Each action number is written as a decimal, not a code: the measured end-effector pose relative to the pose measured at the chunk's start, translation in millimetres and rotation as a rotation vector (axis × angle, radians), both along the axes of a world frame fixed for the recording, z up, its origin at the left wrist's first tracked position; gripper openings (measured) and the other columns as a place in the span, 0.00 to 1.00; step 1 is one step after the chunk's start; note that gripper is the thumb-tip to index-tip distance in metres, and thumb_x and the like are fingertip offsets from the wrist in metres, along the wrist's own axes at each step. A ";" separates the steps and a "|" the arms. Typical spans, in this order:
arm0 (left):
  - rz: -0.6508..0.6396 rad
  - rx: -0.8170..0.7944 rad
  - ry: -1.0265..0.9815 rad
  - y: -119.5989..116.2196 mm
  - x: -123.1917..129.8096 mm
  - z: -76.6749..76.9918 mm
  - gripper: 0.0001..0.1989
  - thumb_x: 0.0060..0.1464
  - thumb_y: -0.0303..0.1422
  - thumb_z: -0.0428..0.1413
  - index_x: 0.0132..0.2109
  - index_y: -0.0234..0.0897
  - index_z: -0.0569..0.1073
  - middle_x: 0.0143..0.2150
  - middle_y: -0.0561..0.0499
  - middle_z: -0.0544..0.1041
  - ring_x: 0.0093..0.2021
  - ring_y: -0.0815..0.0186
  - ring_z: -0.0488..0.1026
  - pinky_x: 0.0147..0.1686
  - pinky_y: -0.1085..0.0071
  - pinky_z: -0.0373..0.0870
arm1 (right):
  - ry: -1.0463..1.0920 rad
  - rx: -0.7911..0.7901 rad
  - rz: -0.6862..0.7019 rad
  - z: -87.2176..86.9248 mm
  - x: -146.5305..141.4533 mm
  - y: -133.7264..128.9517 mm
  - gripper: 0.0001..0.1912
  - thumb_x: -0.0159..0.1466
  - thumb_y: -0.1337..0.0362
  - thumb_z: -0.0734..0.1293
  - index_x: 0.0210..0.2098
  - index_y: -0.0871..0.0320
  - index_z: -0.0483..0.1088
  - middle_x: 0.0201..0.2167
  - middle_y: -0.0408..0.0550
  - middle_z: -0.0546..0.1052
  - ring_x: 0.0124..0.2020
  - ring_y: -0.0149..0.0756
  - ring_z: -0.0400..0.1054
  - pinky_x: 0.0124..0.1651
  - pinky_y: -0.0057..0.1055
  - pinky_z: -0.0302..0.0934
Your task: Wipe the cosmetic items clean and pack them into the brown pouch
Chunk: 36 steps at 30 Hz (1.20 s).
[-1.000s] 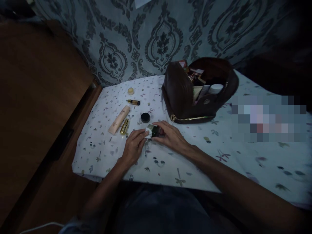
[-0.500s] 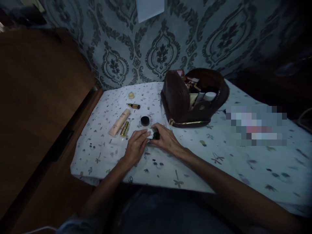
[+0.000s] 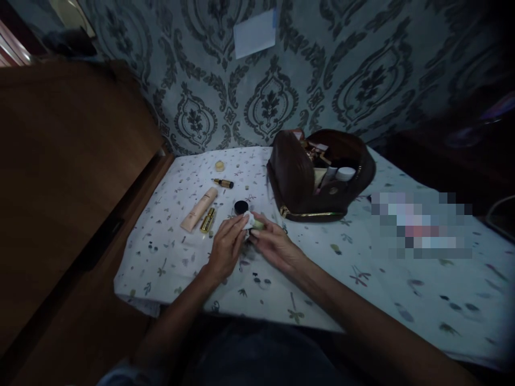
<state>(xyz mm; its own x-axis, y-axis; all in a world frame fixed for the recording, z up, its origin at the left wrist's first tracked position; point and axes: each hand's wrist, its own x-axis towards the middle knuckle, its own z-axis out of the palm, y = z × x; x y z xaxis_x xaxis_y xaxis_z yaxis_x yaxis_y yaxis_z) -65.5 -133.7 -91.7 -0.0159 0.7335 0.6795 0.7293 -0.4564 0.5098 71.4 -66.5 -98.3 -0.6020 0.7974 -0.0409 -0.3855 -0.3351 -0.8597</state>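
Right hand (image 3: pixel 276 244) pinching a small greenish container (image 3: pixel 258 225) between thumb and fingers. Left hand (image 3: pixel 226 242) fingers closed on a white tissue (image 3: pixel 249 221), pressed to the container's left side. Container is between the two hands, near the front of the table, mostly covered by fingers; can't tell from here if its base touches the printed cloth (image 3: pixel 314 241).

Gold vial (image 3: pixel 207 220) lies left of the left hand, beige tube (image 3: pixel 199 209) just beside it, both slanted. Black round lid (image 3: pixel 241 207) sits flat just past the fingertips. Brown bag (image 3: pixel 292 177) stands open to the right, stuffed; white-topped jar (image 3: pixel 345 173) visible inside. Farther back: gold-and-black dropper (image 3: pixel 224 183) on its side, then a small yellow pot (image 3: pixel 219 166). White paper (image 3: pixel 255 34) up on the patterned wall (image 3: pixel 271 104).
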 end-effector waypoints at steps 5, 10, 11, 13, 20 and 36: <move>-0.031 -0.034 -0.002 0.3 3.7 -1.2 0.18 0.65 0.28 0.48 0.60 0.41 0.68 0.55 0.42 0.75 0.56 0.62 0.71 0.55 0.57 0.70 | 0.088 -0.220 0.050 5.2 2.1 2.8 0.24 0.63 0.43 0.59 0.42 0.55 0.72 0.45 0.55 0.78 0.50 0.49 0.70 0.45 0.45 0.68; -0.089 -0.065 0.008 -1.2 8.7 -1.8 0.20 0.65 0.27 0.49 0.62 0.43 0.67 0.56 0.43 0.75 0.57 0.62 0.71 0.57 0.57 0.68 | 0.114 -0.384 0.073 5.4 4.7 2.7 0.30 0.65 0.40 0.54 0.46 0.57 0.71 0.41 0.57 0.79 0.44 0.50 0.72 0.41 0.45 0.69; -0.095 -0.070 0.004 -1.5 9.3 -1.8 0.20 0.65 0.27 0.49 0.62 0.43 0.67 0.56 0.44 0.75 0.57 0.62 0.71 0.58 0.58 0.68 | 0.117 -0.408 0.078 5.6 5.1 2.4 0.31 0.65 0.40 0.53 0.47 0.58 0.71 0.41 0.57 0.80 0.44 0.50 0.73 0.41 0.45 0.69; -0.101 -0.078 -0.010 -2.0 10.3 -1.7 0.19 0.65 0.27 0.49 0.61 0.42 0.68 0.56 0.43 0.75 0.56 0.62 0.71 0.57 0.59 0.69 | 0.136 -0.459 0.079 6.8 5.8 1.8 0.34 0.65 0.39 0.52 0.49 0.59 0.71 0.40 0.58 0.80 0.44 0.51 0.73 0.42 0.46 0.69; -0.158 -0.144 -0.091 -6.1 18.7 0.6 0.18 0.65 0.29 0.48 0.60 0.37 0.69 0.55 0.42 0.75 0.56 0.62 0.72 0.57 0.60 0.69 | 0.237 -0.635 0.078 13.0 5.9 -1.3 0.36 0.67 0.40 0.49 0.53 0.62 0.70 0.45 0.59 0.79 0.48 0.48 0.72 0.51 0.47 0.65; -0.200 -0.281 -0.055 -11.5 26.3 -8.0 0.23 0.65 0.33 0.49 0.64 0.34 0.62 0.58 0.39 0.73 0.58 0.58 0.70 0.58 0.59 0.68 | 0.345 -0.692 0.081 -1.1 7.1 1.3 0.32 0.70 0.45 0.47 0.54 0.59 0.69 0.41 0.56 0.80 0.43 0.44 0.74 0.51 0.47 0.64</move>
<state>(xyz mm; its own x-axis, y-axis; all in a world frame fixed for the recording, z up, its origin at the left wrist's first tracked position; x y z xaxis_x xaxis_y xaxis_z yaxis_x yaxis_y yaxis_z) -39.1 -145.2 -99.8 0.1166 0.8841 0.4526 0.6076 -0.4240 0.6716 78.5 -65.2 -99.5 -0.7266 0.6115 -0.3132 -0.5446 -0.7905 -0.2801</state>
